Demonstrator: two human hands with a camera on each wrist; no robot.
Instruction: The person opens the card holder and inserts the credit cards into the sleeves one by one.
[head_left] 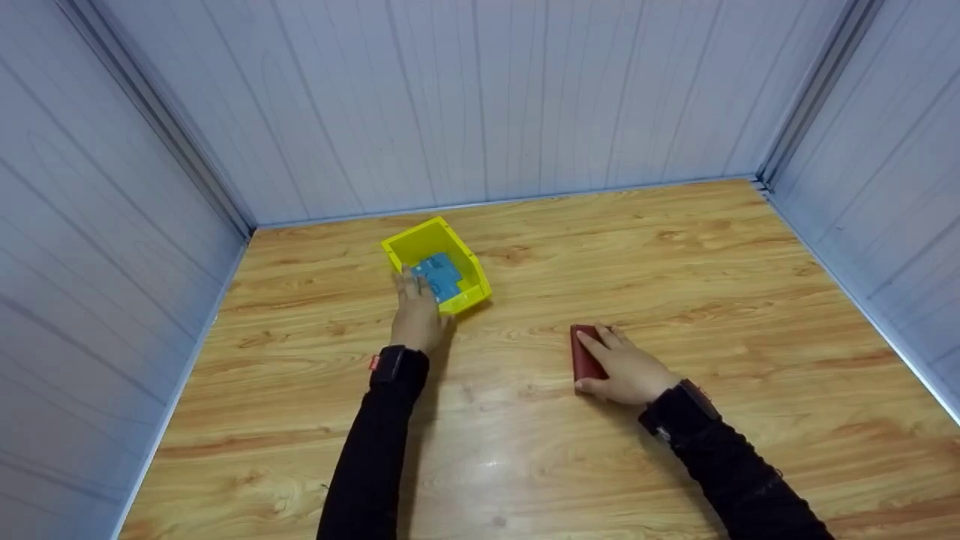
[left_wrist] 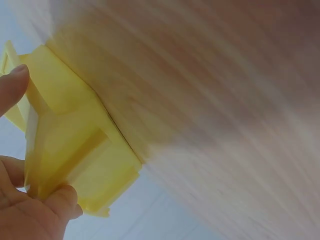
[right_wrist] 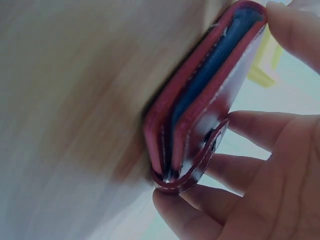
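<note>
A yellow plastic bin [head_left: 472, 298] sits toward the back of the table, left of the middle. My left hand [head_left: 417, 322] grips its near-left wall, with fingers reaching over the rim; the left wrist view shows fingertips [left_wrist: 65, 197] against the yellow wall. Inside the bin lies a flat blue piece [head_left: 439, 276] with markings, its kind unclear. To the right, a dark red wallet [head_left: 586, 358] rests on the table. My right hand [head_left: 626, 369] holds it between thumb and fingers. Seen from the right wrist, the wallet [right_wrist: 205, 145] has a snap strap and a blue-grey inside.
The wood-grain table [head_left: 510, 442] is bounded by a pale panel wall [head_left: 480, 97] at the back and side panels at left and right. The bin stands a short way in front of the back wall. Bare tabletop lies between the bin and the wallet.
</note>
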